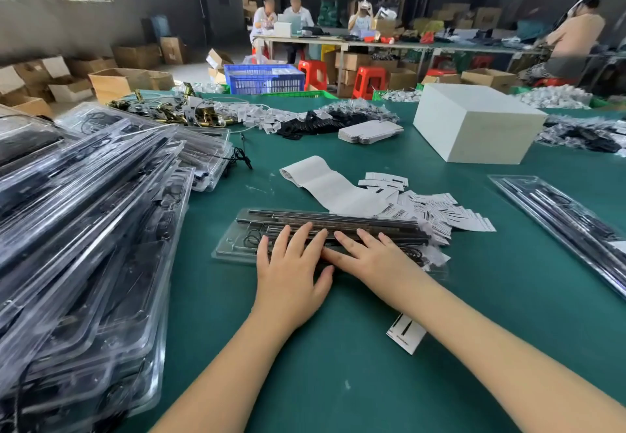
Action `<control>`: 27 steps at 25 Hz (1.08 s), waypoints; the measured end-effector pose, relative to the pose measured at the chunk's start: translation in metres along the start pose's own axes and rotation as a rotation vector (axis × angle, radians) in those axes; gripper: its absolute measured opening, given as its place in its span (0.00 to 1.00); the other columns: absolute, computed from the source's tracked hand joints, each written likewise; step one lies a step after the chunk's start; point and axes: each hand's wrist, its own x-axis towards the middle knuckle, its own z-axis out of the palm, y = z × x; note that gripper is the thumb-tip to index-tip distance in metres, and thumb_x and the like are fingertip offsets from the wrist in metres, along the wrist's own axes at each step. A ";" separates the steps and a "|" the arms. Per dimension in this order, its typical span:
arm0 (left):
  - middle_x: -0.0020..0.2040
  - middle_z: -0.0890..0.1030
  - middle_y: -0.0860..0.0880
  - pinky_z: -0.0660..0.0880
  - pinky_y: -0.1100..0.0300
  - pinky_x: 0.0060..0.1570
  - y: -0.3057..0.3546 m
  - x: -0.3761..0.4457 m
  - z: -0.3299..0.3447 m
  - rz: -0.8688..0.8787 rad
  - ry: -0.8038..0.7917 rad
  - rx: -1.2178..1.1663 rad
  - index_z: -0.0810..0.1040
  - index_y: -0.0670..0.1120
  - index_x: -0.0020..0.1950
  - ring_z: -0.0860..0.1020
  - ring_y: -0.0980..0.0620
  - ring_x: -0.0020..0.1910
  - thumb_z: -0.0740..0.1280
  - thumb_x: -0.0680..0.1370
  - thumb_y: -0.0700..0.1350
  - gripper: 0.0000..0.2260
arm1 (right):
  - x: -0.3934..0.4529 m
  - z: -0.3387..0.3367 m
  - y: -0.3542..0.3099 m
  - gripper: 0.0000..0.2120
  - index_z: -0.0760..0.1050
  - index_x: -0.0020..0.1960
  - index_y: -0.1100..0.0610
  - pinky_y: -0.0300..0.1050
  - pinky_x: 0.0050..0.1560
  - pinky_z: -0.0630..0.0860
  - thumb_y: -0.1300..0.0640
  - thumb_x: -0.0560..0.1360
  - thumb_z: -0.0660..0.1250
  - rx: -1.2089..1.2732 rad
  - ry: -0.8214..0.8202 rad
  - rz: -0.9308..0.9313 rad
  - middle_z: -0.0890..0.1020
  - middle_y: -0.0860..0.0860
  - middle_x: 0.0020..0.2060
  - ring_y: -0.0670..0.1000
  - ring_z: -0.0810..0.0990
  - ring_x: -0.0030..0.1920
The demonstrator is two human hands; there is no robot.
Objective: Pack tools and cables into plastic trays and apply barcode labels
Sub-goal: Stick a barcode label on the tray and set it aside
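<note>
Green matting covered the table; at frame centre lay the clear tray of rods, both the left hand and right hand pressing flat, fingers spread.

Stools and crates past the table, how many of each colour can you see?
Red stools: 2
Blue crates: 1
Green crates: 2, edges only
Total: 5, though more may be hidden.
</note>
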 end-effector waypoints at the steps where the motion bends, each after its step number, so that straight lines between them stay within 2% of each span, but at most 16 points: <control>1: 0.77 0.59 0.54 0.43 0.43 0.72 -0.002 0.000 0.004 -0.018 -0.053 0.044 0.59 0.60 0.75 0.56 0.47 0.76 0.55 0.79 0.60 0.25 | 0.001 0.000 0.005 0.33 0.27 0.71 0.36 0.62 0.72 0.58 0.55 0.84 0.49 0.007 -0.017 -0.023 0.49 0.52 0.79 0.62 0.56 0.76; 3: 0.78 0.57 0.55 0.43 0.44 0.72 -0.004 0.000 0.007 0.005 -0.068 0.072 0.57 0.63 0.75 0.54 0.47 0.77 0.51 0.79 0.63 0.24 | 0.002 -0.004 0.014 0.31 0.36 0.76 0.39 0.61 0.73 0.56 0.59 0.84 0.49 0.004 -0.056 -0.082 0.48 0.50 0.79 0.61 0.53 0.77; 5: 0.77 0.59 0.56 0.46 0.45 0.72 -0.002 0.000 0.006 0.014 -0.106 0.077 0.55 0.65 0.75 0.55 0.47 0.76 0.50 0.79 0.63 0.23 | 0.000 -0.010 0.021 0.35 0.42 0.77 0.38 0.57 0.74 0.51 0.65 0.81 0.51 0.120 -0.106 -0.111 0.48 0.44 0.79 0.58 0.51 0.78; 8: 0.78 0.55 0.56 0.46 0.44 0.72 0.000 0.000 0.010 -0.005 -0.180 0.124 0.50 0.67 0.75 0.53 0.46 0.77 0.49 0.80 0.63 0.23 | -0.006 -0.021 0.033 0.36 0.59 0.73 0.34 0.45 0.76 0.47 0.61 0.73 0.63 0.576 -0.232 -0.093 0.55 0.32 0.74 0.42 0.50 0.76; 10: 0.79 0.53 0.55 0.46 0.42 0.71 0.001 0.001 0.010 -0.003 -0.227 0.129 0.50 0.68 0.74 0.51 0.44 0.77 0.48 0.80 0.62 0.22 | -0.005 -0.030 0.042 0.27 0.72 0.64 0.33 0.30 0.71 0.55 0.53 0.69 0.72 0.895 -0.272 -0.020 0.67 0.25 0.65 0.30 0.60 0.69; 11: 0.79 0.53 0.55 0.46 0.41 0.71 0.001 0.002 0.010 -0.005 -0.241 0.120 0.51 0.68 0.74 0.51 0.44 0.77 0.48 0.80 0.62 0.21 | -0.001 -0.034 0.046 0.20 0.78 0.58 0.36 0.28 0.66 0.63 0.50 0.68 0.74 1.057 -0.189 0.060 0.75 0.26 0.58 0.29 0.69 0.63; 12: 0.78 0.53 0.55 0.46 0.41 0.71 0.001 0.004 0.009 -0.013 -0.250 0.108 0.52 0.69 0.74 0.51 0.43 0.77 0.48 0.80 0.62 0.21 | 0.007 -0.035 0.053 0.14 0.80 0.53 0.40 0.31 0.62 0.71 0.49 0.69 0.75 1.165 -0.024 0.183 0.81 0.31 0.52 0.33 0.77 0.57; 13: 0.78 0.55 0.55 0.47 0.40 0.71 0.003 0.006 0.008 -0.029 -0.255 0.096 0.55 0.69 0.73 0.52 0.43 0.77 0.48 0.80 0.62 0.20 | 0.017 -0.034 0.061 0.10 0.80 0.52 0.43 0.36 0.60 0.75 0.49 0.71 0.74 1.133 0.162 0.335 0.83 0.37 0.49 0.39 0.80 0.54; 14: 0.78 0.56 0.56 0.48 0.40 0.71 0.005 0.008 0.007 -0.049 -0.256 0.084 0.57 0.69 0.72 0.53 0.43 0.77 0.47 0.80 0.63 0.19 | 0.028 -0.031 0.070 0.09 0.80 0.54 0.45 0.40 0.58 0.75 0.48 0.73 0.71 0.977 0.278 0.483 0.83 0.42 0.51 0.45 0.81 0.55; 15: 0.77 0.58 0.56 0.48 0.39 0.71 0.007 0.010 0.006 -0.071 -0.255 0.070 0.61 0.69 0.71 0.54 0.43 0.76 0.47 0.81 0.63 0.19 | 0.039 -0.027 0.078 0.14 0.79 0.59 0.49 0.43 0.58 0.74 0.46 0.75 0.68 0.806 0.275 0.596 0.82 0.47 0.56 0.50 0.79 0.58; 17: 0.76 0.62 0.56 0.49 0.39 0.71 0.011 0.014 0.007 -0.107 -0.245 0.059 0.65 0.68 0.69 0.56 0.43 0.76 0.47 0.81 0.62 0.18 | 0.059 -0.014 0.089 0.23 0.74 0.65 0.56 0.48 0.60 0.73 0.42 0.77 0.63 0.563 0.042 0.690 0.78 0.55 0.63 0.58 0.75 0.63; 20: 0.75 0.64 0.55 0.49 0.39 0.71 0.013 0.015 0.010 -0.128 -0.226 0.061 0.67 0.68 0.68 0.57 0.43 0.75 0.49 0.81 0.62 0.17 | 0.080 0.000 0.102 0.26 0.73 0.61 0.57 0.50 0.58 0.72 0.38 0.75 0.62 0.429 -0.184 0.750 0.76 0.59 0.63 0.61 0.72 0.63; 22: 0.75 0.64 0.56 0.49 0.39 0.71 0.013 0.014 0.012 -0.133 -0.214 0.058 0.68 0.67 0.68 0.58 0.43 0.75 0.50 0.81 0.62 0.17 | 0.086 -0.002 0.109 0.23 0.75 0.60 0.54 0.48 0.55 0.71 0.40 0.72 0.65 0.440 -0.196 0.795 0.76 0.58 0.61 0.61 0.72 0.63; 23: 0.75 0.64 0.56 0.49 0.39 0.71 0.014 0.014 0.012 -0.137 -0.210 0.055 0.68 0.67 0.67 0.58 0.43 0.75 0.50 0.81 0.62 0.17 | 0.086 -0.004 0.112 0.18 0.77 0.55 0.53 0.46 0.52 0.71 0.42 0.71 0.67 0.495 -0.162 0.829 0.78 0.56 0.56 0.60 0.74 0.60; 25: 0.75 0.65 0.56 0.49 0.39 0.71 0.014 0.014 0.013 -0.144 -0.205 0.054 0.68 0.67 0.68 0.58 0.43 0.75 0.50 0.81 0.62 0.17 | 0.083 -0.005 0.116 0.11 0.78 0.43 0.55 0.43 0.40 0.70 0.47 0.71 0.70 0.717 0.008 0.903 0.81 0.55 0.44 0.57 0.78 0.47; 27: 0.75 0.65 0.56 0.49 0.39 0.71 0.015 0.014 0.014 -0.143 -0.200 0.062 0.68 0.67 0.68 0.58 0.42 0.75 0.50 0.81 0.62 0.17 | 0.075 -0.013 0.120 0.09 0.80 0.41 0.55 0.42 0.37 0.73 0.50 0.74 0.71 0.947 0.229 0.920 0.84 0.54 0.41 0.53 0.78 0.38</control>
